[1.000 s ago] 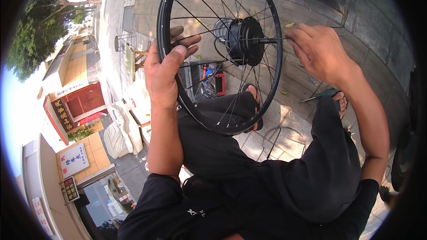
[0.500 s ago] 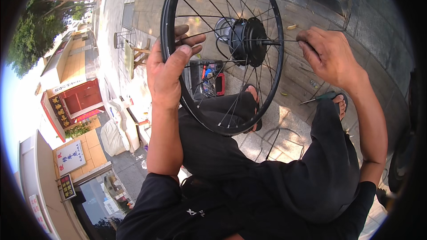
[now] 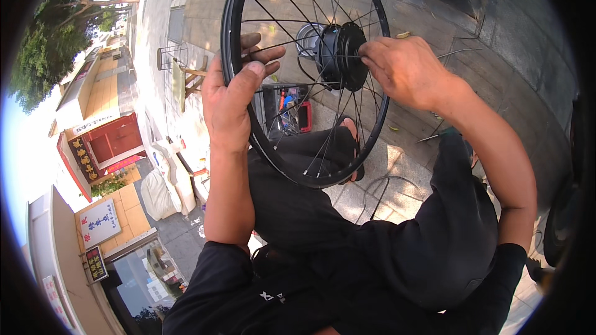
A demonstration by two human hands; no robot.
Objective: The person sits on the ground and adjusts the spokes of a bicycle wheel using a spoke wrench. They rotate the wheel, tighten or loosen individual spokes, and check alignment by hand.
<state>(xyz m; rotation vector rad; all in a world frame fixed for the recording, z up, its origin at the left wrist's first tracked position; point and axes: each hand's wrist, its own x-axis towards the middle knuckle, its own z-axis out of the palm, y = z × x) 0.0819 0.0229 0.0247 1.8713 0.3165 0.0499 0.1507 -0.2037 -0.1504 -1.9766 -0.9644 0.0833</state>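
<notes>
A black spoked wheel (image 3: 320, 181) stands tilted in front of me, its dark hub motor (image 3: 352, 65) at the centre. My left hand (image 3: 230, 108) grips the rim on the left side, with the thumb and fingers reaching in among the spokes. Close to the hub's right face, my right hand (image 3: 413, 71) is closed in a pinch on a thin dark spoke (image 3: 349, 56). The fingertips hide the spoke's end, and I cannot tell just how it sits in the hub.
Behind the wheel are a silver round part (image 3: 307, 40) and a grey toolbox (image 3: 267, 108) with a red case (image 3: 305, 116). A thin cable (image 3: 388, 178) loops on the paving between my feet. By my right foot lies a screwdriver (image 3: 429, 139). White sacks (image 3: 158, 192) stand at left.
My right hand has moved left, from outside the rim to the hub, along with the spoke it pinches. My left hand keeps its hold; the wheel has shifted slightly left.
</notes>
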